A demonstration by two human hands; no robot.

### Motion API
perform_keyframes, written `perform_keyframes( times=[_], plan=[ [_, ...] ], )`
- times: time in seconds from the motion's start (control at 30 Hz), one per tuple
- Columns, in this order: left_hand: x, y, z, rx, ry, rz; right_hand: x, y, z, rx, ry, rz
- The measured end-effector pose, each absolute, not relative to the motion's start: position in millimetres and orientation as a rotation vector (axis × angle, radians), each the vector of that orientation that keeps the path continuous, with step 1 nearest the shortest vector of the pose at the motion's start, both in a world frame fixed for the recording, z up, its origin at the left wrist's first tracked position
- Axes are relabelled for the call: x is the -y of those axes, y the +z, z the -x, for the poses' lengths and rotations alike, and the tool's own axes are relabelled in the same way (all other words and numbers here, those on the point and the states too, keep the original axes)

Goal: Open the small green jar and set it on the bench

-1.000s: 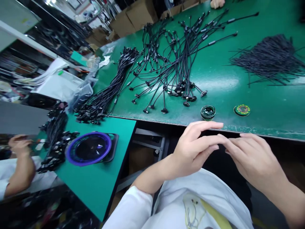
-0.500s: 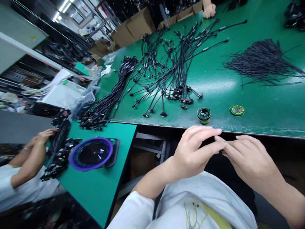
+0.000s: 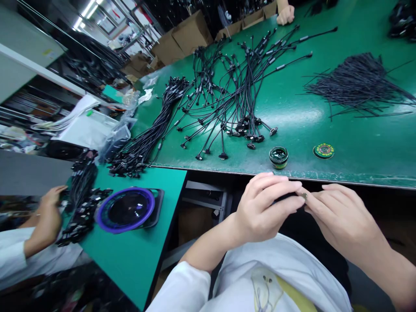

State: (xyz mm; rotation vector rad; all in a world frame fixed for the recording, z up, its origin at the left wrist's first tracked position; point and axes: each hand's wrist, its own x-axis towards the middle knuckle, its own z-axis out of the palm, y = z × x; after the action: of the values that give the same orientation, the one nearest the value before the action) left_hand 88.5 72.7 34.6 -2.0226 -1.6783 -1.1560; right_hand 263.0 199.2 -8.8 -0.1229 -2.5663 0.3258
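Small connector piece (image 3: 303,196) sitting pinched between the fingertips of both hands, held just below the near edge of the green bench (image 3: 357,156), at roughly 6 o'clock from the jar; too small to tell more than a dull metallic tip

Left hand (image 3: 264,210) curling closed, thumb and forefinger gripping the piece from the 9 o'clock side, other fingers arching over it. Right hand (image 3: 341,216) meeting it from 3 o'clock, fingers mostly extended, fingertips (image 3: 310,200) touching the same piece; how firmly it is gripping cannot be told

Small round jar (image 3: 278,156) with dark green contents standing on the bench just above the left hand's fingers; round lid (image 3: 323,150) with a printed label lying flat at 3 o'clock from the jar, apart from it

Loose black cables (image 3: 234,95) fanning out at 11 o'clock from the jar, plugs pointing toward the near edge. Tighter cable bundle (image 3: 149,130) lying farther at 9 o'clock. Heap of thin black ties (image 3: 357,82) spreading at 1 o'clock

Purple-rimmed round lamp (image 3: 125,209) resting on the lower teal table (image 3: 136,255) at 9 o'clock from the hands. Co-worker's hand (image 3: 52,199) reaching among dark cables at far 9 o'clock; another person's hand (image 3: 286,15) resting on the bench's far side at 12 o'clock
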Motion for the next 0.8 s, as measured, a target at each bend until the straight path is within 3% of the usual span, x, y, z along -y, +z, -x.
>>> perform_keyframes(
  times=[0.8],
  plan=[
    [-71.0, 30.6, -86.5, 1.711, -1.210, 2.005, -200.5, -15.3, -263.5, 2.580, 0.332, 0.086]
  ],
)
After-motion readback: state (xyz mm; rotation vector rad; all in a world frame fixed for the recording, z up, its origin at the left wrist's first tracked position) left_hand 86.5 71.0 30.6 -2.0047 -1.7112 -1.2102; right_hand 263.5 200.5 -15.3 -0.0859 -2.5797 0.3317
